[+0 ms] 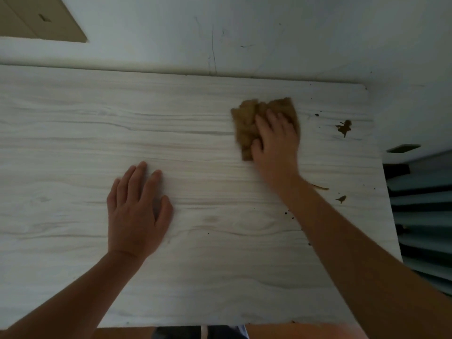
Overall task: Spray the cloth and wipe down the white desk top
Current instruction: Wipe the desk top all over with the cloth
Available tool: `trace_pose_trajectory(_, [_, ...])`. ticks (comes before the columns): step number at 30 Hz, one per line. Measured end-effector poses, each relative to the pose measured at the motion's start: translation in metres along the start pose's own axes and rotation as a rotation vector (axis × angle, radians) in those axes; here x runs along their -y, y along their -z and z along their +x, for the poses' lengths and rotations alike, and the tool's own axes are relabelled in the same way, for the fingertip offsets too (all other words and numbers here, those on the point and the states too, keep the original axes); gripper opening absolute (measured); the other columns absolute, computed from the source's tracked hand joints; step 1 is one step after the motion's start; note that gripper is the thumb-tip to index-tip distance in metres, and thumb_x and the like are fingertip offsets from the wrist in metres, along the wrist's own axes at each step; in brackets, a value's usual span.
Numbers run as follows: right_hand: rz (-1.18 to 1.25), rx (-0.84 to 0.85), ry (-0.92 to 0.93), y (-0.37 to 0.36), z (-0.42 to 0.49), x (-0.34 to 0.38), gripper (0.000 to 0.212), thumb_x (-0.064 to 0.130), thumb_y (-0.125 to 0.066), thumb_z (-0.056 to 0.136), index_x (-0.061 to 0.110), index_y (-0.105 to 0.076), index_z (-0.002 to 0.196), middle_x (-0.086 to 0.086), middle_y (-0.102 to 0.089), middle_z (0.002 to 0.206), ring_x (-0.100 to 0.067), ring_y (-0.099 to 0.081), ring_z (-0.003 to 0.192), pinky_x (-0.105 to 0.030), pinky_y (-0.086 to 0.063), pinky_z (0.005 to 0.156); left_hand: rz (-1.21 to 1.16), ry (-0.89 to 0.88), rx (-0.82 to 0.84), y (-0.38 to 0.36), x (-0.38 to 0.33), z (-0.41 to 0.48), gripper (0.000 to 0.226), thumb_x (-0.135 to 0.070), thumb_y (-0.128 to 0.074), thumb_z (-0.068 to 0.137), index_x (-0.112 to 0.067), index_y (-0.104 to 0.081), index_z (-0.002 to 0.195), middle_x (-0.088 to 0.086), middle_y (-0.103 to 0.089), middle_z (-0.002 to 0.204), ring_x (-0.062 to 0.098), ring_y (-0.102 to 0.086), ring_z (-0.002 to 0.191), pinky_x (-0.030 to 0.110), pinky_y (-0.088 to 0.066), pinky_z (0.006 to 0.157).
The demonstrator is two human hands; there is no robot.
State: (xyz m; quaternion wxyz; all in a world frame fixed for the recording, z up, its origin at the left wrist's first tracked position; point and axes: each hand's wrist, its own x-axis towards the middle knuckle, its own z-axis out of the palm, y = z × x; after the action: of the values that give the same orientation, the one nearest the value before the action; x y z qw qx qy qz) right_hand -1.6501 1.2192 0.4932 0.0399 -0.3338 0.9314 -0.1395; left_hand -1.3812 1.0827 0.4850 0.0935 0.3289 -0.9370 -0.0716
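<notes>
Brown cloth [252, 121] on the white table [73, 118], near its far right corner.
Right hand [276, 143] presses it down with fingers [271, 117] spread, likely to rub at the brown spots [344, 127] close by; left hand [137, 211] lies flat and empty, likely to lean on.

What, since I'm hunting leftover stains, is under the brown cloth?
Only the white desk top shows around the crumpled brown cloth, which the right hand presses. Whatever lies beneath is covered; brown splatters show to its right.
</notes>
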Motion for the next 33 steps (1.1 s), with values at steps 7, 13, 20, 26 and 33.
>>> trace_pose_trajectory(7, [0.015,0.263,0.697,0.007,-0.108,-0.025,0.055,0.025,-0.049,0.097,0.021,-0.042,0.152,-0.002,-0.031,0.163,-0.024,-0.02,0.153,-0.048,-0.016,0.124,-0.003,0.008,0.01,0.0,-0.001,-0.001,0.059,-0.037,-0.044,0.095,-0.009,-0.055,0.145,0.018,-0.044,0.158,0.037,-0.036,0.149,0.053,-0.024,0.124])
trace_pose_trajectory(13, [-0.073,0.254,0.624,0.034,-0.051,-0.1,0.055,0.024,-0.046,0.097,0.018,-0.041,0.152,-0.006,-0.032,0.161,-0.027,-0.024,0.151,-0.05,-0.019,0.124,-0.023,0.016,0.013,0.001,-0.002,-0.001,0.059,-0.037,-0.042,0.094,-0.009,-0.055,0.145,0.018,-0.043,0.158,0.038,-0.035,0.15,0.053,-0.023,0.124])
trace_pose_trajectory(20, [0.02,0.033,0.081,0.018,-0.039,-0.058,0.055,0.019,-0.049,0.096,0.017,-0.043,0.15,-0.01,-0.036,0.159,-0.032,-0.026,0.148,-0.052,-0.016,0.123,-0.029,0.015,0.018,0.003,-0.005,-0.001,0.061,-0.039,-0.041,0.093,-0.008,-0.056,0.144,0.019,-0.044,0.158,0.04,-0.036,0.148,0.055,-0.026,0.122])
trace_pose_trajectory(26, [0.071,0.201,0.478,0.015,-0.128,-0.056,0.054,0.025,-0.043,0.097,0.023,-0.042,0.151,0.0,-0.03,0.163,-0.022,-0.019,0.153,-0.048,-0.015,0.125,-0.109,0.089,0.03,0.01,-0.028,0.01,0.062,-0.036,-0.044,0.088,-0.006,-0.058,0.14,0.02,-0.048,0.155,0.043,-0.042,0.144,0.058,-0.031,0.119])
trace_pose_trajectory(33, [-0.046,0.233,0.486,0.039,-0.084,-0.118,0.057,0.028,-0.042,0.099,0.025,-0.034,0.155,0.002,-0.025,0.164,-0.019,-0.018,0.153,-0.043,-0.013,0.126,-0.053,-0.23,0.124,-0.011,-0.104,0.062,0.066,-0.045,-0.038,0.094,-0.012,-0.053,0.148,0.016,-0.044,0.16,0.036,-0.041,0.148,0.056,-0.028,0.123])
